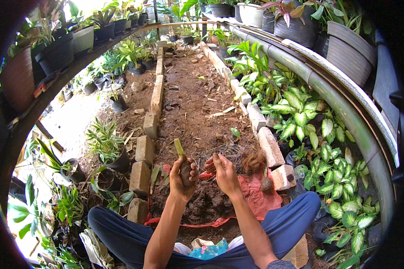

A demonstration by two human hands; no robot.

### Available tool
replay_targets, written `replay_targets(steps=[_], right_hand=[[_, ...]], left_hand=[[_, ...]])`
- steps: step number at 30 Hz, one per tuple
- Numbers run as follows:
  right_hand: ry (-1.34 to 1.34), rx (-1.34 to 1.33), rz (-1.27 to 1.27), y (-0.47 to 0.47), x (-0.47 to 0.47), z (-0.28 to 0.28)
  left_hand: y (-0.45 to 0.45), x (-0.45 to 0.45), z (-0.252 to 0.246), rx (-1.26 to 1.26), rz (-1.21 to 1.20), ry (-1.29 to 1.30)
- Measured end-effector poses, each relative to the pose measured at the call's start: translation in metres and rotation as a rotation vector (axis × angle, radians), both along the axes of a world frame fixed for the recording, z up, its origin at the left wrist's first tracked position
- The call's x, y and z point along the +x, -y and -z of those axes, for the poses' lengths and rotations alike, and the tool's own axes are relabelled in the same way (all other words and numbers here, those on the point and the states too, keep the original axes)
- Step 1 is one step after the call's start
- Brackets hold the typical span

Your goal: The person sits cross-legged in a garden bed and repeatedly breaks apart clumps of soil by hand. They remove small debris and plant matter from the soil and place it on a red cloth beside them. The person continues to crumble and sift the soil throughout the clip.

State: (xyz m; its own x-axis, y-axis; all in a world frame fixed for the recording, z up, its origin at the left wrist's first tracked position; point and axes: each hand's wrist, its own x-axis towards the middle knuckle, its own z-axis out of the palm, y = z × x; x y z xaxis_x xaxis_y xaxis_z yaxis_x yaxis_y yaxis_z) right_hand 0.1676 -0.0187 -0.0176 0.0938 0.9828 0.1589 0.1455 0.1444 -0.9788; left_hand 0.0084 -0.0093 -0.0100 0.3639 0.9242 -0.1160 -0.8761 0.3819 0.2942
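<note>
My left hand (183, 178) is closed around a ball of dark soil (187, 173), with a short green stem cutting (178, 147) standing up out of it. Just to the right, my right hand (225, 173) is raised with its fingers curled; whether a thin strand lies in them is too small to tell. Below both hands, a heap of loose dark soil (207, 205) rests on a red plastic sheet (256, 190). Beyond my right hand lies a tangle of thin string (234, 153). A clump of brown fibre (253, 162) sits beside it.
A second soil ball with a stem (267, 185) lies on the sheet's right side. Blocks (142, 178) border the dirt bed (195, 101) on both sides. Potted plants (109, 148) stand at left, leafy plants (298, 111) at right. A bamboo pole (323, 85) curves along the right.
</note>
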Motion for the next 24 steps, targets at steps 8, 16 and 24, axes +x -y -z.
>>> replay_targets(steps=[8, 16, 24], right_hand=[[-0.080, -0.015, -0.042, 0.001, 0.000, -0.003], [-0.018, 0.008, 0.005, 0.003, -0.002, -0.005], [0.061, 0.046, 0.005, 0.006, -0.002, -0.014]], left_hand=[[0.005, 0.008, -0.005, -0.003, -0.093, -0.136], [0.000, 0.002, 0.000, 0.027, -0.129, -0.351], [-0.008, -0.004, 0.003, 0.031, -0.137, -0.104]])
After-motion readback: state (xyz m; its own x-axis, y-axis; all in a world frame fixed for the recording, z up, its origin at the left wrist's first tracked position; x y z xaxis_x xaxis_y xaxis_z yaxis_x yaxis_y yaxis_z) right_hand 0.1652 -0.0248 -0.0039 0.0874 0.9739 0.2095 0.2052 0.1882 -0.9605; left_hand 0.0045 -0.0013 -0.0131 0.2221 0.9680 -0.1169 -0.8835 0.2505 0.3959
